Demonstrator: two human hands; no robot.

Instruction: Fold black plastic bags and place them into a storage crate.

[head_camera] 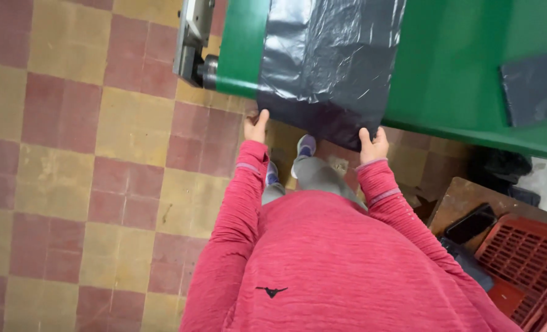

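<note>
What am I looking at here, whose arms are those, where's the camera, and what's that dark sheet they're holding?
This is one picture from a camera worn on a person's head, looking straight down, so you see their own body from above: a red long-sleeved top, grey trousers and shoes over a red and yellow checked tile floor. The left hand and right hand each grip a lower corner of a dark grey plastic sheet, which looks like a bag or film. It hangs over the edge of a green machine table, with a metal roller part at the table's left end. Another dark grey piece lies further right on the green surface. At lower right sits a red plastic crate and a dark phone-like slab on a brown surface.
</note>
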